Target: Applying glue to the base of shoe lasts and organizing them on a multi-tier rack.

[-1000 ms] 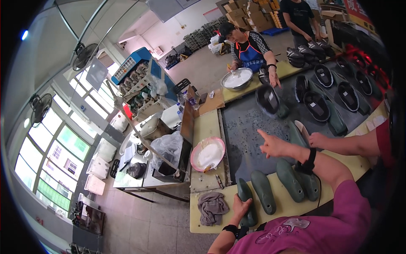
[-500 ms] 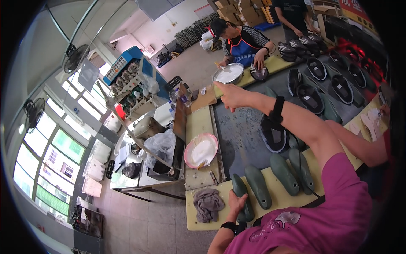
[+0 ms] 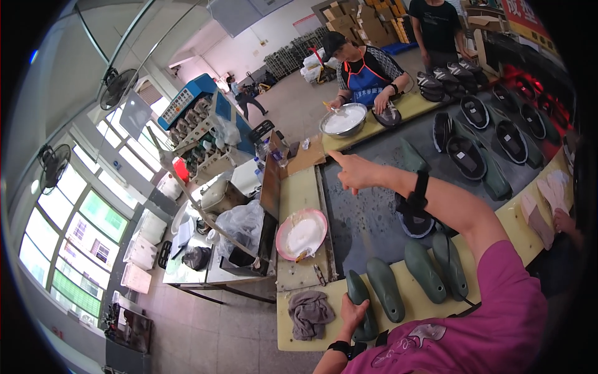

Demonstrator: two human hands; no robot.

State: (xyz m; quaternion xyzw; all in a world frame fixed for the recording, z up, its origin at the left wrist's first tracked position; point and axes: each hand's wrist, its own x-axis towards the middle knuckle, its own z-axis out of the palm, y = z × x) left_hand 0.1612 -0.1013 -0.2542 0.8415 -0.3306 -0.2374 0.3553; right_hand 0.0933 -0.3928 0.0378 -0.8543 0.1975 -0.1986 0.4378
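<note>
My left hand is wrapped round a dark green shoe last, which stays on the yellow table edge. Stretched out over the dark belt, my right hand holds nothing; its index finger points to the far left and the other fingers are bent. Beside the held last lie more green lasts, toes facing away. Under my right forearm is a black shoe upper, partly hidden. Left of the belt, a pink bowl holds white paste and a brush. A crumpled grey-brown cloth lies near my left hand.
Across the belt, a co-worker in a blue apron handles a shoe beside a metal bowl of white paste. Black uppers on lasts stand at the right. A side table bears a plastic bag. Someone else's hand touches pale pieces.
The view has shifted slightly, and my right hand still points. At the right, another person's arm has drawn back from near my elbow. A walking person now shows in the background.
</note>
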